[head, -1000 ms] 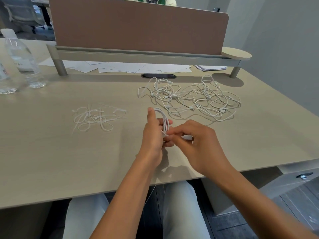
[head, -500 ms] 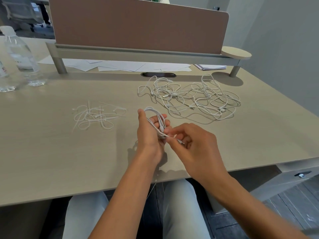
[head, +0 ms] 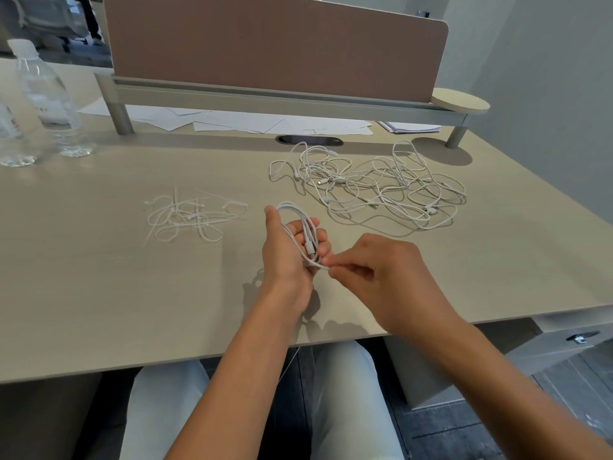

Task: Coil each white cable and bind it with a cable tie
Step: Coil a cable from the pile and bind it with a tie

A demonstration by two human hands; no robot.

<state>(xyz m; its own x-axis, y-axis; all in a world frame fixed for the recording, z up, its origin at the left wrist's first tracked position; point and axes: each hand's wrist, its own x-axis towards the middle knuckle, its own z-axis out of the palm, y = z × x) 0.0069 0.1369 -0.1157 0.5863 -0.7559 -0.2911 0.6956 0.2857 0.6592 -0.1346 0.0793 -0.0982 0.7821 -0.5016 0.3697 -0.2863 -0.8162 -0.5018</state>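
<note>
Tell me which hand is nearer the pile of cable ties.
Left. The left hand, holding the coiled cable, is just right of the cable ties. The right hand, pinching the cable's end, sits farther right, beyond the left hand.

White coiled cable (head: 300, 224) at centre; white tangle of cables (head: 368, 185) at 1 o'clock; white cable ties (head: 192, 219) at 10 o'clock; pale beige woodgrain desk (head: 99, 277); dusty brown divider (head: 272, 44) at 12 o'clock; clear bottle (head: 49, 97) at 10 o'clock; light grey trousers (head: 345, 403) at 6 o'clock
</note>
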